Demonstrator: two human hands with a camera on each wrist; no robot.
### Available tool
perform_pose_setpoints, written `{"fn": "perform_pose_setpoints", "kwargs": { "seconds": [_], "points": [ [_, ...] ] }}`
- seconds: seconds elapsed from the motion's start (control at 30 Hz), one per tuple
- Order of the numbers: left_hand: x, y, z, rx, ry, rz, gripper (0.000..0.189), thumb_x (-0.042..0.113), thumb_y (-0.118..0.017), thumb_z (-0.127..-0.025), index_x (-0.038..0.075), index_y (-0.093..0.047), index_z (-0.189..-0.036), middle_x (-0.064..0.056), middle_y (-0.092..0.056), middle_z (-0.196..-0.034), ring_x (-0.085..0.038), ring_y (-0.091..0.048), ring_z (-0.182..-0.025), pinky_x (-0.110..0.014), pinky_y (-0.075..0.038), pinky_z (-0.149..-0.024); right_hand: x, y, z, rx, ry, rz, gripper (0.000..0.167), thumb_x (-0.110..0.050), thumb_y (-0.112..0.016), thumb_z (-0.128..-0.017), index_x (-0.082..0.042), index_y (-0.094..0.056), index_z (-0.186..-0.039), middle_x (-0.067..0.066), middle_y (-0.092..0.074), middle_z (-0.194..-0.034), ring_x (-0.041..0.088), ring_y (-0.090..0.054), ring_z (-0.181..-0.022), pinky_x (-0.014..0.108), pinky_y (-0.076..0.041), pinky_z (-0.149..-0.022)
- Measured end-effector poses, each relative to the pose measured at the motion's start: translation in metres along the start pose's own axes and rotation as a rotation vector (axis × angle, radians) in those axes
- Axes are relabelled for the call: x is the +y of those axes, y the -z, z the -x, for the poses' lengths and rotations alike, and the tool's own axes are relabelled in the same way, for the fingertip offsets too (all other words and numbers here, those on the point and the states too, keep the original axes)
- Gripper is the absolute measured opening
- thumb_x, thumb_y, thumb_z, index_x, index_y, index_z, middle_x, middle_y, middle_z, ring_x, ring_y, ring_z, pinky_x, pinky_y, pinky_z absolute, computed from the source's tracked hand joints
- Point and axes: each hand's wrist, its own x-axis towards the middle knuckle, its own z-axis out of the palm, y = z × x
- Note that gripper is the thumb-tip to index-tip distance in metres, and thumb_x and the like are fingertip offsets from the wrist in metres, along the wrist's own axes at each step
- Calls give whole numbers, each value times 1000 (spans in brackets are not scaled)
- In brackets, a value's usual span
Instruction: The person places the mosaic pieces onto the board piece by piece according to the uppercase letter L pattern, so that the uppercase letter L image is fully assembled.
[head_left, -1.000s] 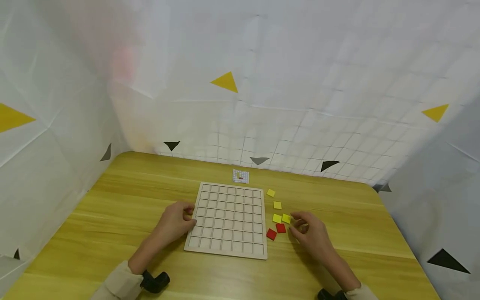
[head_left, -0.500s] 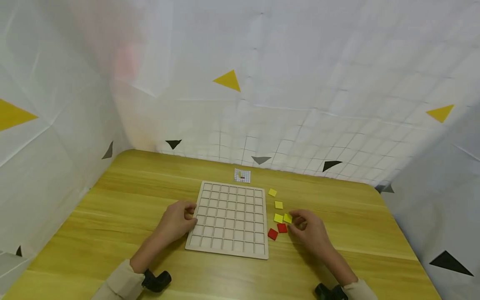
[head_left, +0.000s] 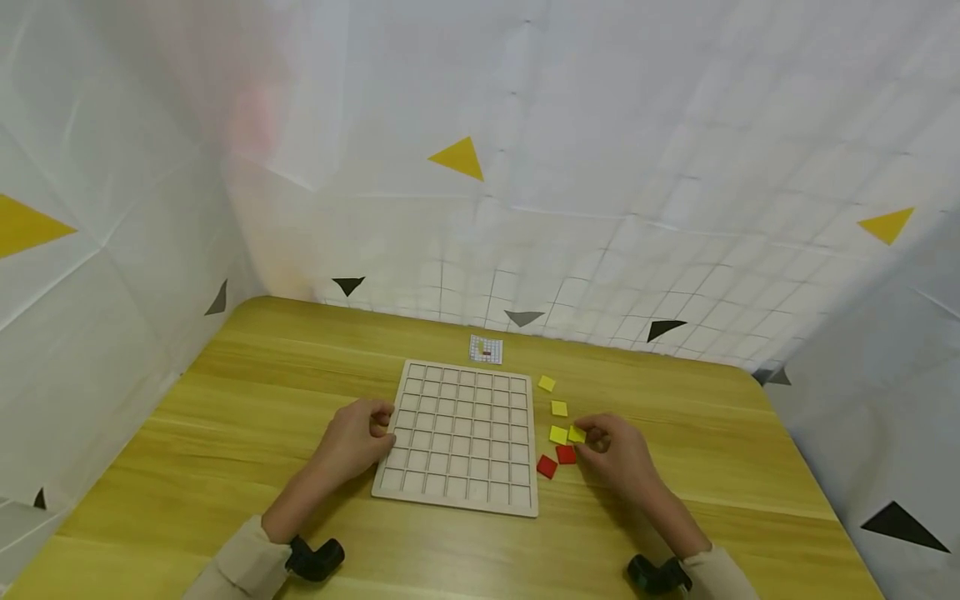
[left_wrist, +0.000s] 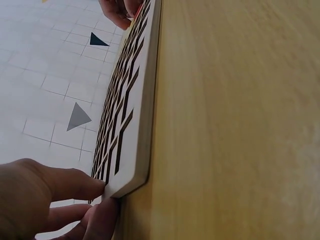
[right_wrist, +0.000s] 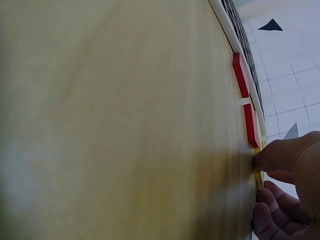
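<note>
A pale wooden grid board [head_left: 454,504] lies on the table. At its left edge is my left hand [head_left: 357,442]; the left wrist view shows the thumb [left_wrist: 82,185] on the rim and fingers curled against the side. To the right of the board my right hand [head_left: 618,452] pinches a yellow square tile [head_left: 576,434] between thumb and fingers, low over the table. Just left of that tile lies another yellow tile [head_left: 558,435]. Two red tiles, one nearer the hand [head_left: 566,454] and one by the board [head_left: 547,467], sit below them.
Two more yellow tiles, a middle one [head_left: 559,408] and a far one [head_left: 547,383], lie along the board's right side. Behind the board is a small printed grid card [head_left: 486,350]. White sheeting [head_left: 600,167] rises at the table's back and sides.
My right hand has moved slightly left, and its thumb and fingers have come together on the right-hand yellow tile. The left hand stays at the board's edge. The head view has shifted slightly.
</note>
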Motion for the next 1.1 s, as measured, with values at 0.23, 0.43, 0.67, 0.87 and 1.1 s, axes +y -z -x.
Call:
{"fn": "perform_pose_setpoints", "kwargs": {
  "seconds": [0.23, 0.43, 0.67, 0.87, 1.1],
  "points": [
    [0, 1, 0, -2, 0, 5, 41, 1, -74, -81, -4, -68, -122, -6, -65, -98, -17, -65, -85, -35, -56, -74, -3, 0, -4, -17, -13, 16, 28, -5, -82, -80, -8, -75, -107, 3, -65, -95, 15, -61, -79, 29, -53, -66],
    [0, 0, 0, 0, -7, 1, 42, 1, -74, -81, -3, -68, -122, -6, -65, -99, -17, -65, -85, -36, -56, -74, -4, 1, -5, -30, -19, 33, 28, -6, -80, -80, -7, -75, -107, 3, -62, -91, 14, -58, -76, 30, -51, -64],
    [3, 1, 0, -4, -12, 0, 41, 0, -73, -81, -4, -68, -121, -6, -66, -98, -17, -65, -84, -35, -56, -74, -1, 0, -4, -28, 3, 14, 29, -3, -80, -79, -5, -73, -107, 5, -61, -92, 14, -57, -74, 29, -50, -62],
    [3, 1, 1, -6, -7, 5, 41, -1, -73, -81, -4, -68, -122, -7, -66, -98, -17, -65, -84, -35, -56, -73, -3, 3, -4, -25, 21, -5, 29, -2, -80, -78, -4, -72, -106, 5, -59, -90, 16, -56, -73, 28, -50, -62],
    [2, 2, 2, -2, -4, 7, 42, 0, -74, -81, -4, -67, -122, -7, -66, -98, -17, -64, -84, -35, -55, -73, -7, 7, -7, -11, 40, -4, 30, 1, -80, -77, -5, -72, -106, 3, -58, -90, 15, -56, -72, 26, -50, -59]
  ]
}}
